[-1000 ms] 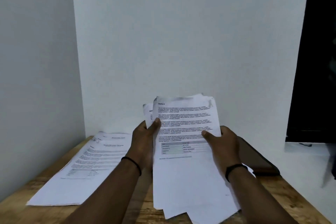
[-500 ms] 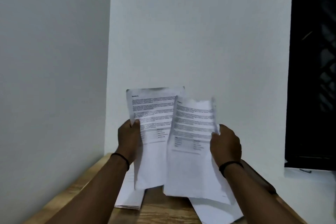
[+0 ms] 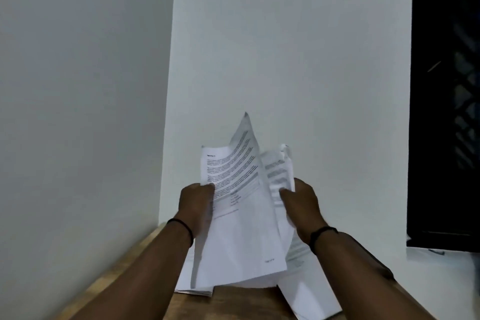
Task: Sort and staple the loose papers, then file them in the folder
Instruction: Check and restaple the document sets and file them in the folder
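Lifted and curled since before, the printed sheet [image 3: 233,205] stays gripped by both hands, text unreadable.

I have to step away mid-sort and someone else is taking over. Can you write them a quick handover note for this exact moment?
Left hand: grips a printed sheet, raised and curling.
Right hand: grips the remaining sheets, also raised.
More papers lie on the wooden table beneath the hands.
Done: nothing visibly stapled or filed.
Left: finish sorting, staple, file. No stapler or folder is in view.
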`<control>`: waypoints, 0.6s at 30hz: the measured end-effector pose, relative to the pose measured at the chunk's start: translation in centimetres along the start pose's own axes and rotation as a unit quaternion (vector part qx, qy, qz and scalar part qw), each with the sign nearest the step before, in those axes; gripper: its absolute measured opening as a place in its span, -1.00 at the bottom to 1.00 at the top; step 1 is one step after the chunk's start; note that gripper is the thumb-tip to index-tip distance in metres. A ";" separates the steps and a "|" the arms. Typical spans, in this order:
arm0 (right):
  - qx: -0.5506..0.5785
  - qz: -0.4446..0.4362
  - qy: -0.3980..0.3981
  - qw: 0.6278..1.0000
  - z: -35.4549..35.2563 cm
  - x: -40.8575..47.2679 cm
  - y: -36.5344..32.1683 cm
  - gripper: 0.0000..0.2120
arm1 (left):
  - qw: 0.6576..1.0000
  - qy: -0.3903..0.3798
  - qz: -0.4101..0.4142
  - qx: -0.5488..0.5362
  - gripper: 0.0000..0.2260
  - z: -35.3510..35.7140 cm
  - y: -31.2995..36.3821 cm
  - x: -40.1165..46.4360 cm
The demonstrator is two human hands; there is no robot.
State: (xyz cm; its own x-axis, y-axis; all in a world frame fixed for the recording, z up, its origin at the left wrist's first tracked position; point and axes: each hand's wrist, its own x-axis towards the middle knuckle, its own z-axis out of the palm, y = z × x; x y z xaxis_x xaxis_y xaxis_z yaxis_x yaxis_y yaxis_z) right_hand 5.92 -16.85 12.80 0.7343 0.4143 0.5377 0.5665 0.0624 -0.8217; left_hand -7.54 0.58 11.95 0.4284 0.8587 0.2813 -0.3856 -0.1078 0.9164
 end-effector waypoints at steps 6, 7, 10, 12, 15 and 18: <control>0.199 0.041 -0.080 0.976 -0.4 -0.8 -0.2 -0.64 | 1.000 0.015 0.013 0.010 -0.87 1.7 -3.2 -0.6; 0.217 0.041 -0.097 0.970 -0.6 -1.0 -0.2 -0.57 | 0.998 0.035 0.039 0.042 -0.82 1.9 -3.4 -0.6; 0.213 -0.020 -0.089 0.973 -0.8 -1.7 -0.1 -0.67 | 0.987 0.104 0.097 0.074 -0.85 3.0 -3.0 -1.2; 0.144 -0.070 -0.021 0.987 -0.7 -1.5 0.0 -0.81 | 0.988 0.100 0.115 0.024 -0.74 3.6 -2.2 -1.1; 0.138 -0.087 0.029 0.986 -0.6 -1.5 0.7 -0.85 | 0.988 0.046 0.144 -0.003 -0.74 3.4 -1.7 -1.3; 0.208 -0.044 0.009 0.977 0.0 -3.2 3.2 -0.75 | 0.994 -0.031 0.102 -0.021 -0.80 1.7 -3.8 -1.8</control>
State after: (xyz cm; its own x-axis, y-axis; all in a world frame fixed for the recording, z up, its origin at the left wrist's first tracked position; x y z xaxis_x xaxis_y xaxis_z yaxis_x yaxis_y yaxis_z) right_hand 5.40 -17.98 8.41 0.6988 0.3744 0.6095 0.4289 0.4626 -0.7759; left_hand -5.42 -1.46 8.41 0.3874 0.7883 0.4780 -0.5029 -0.2538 0.8262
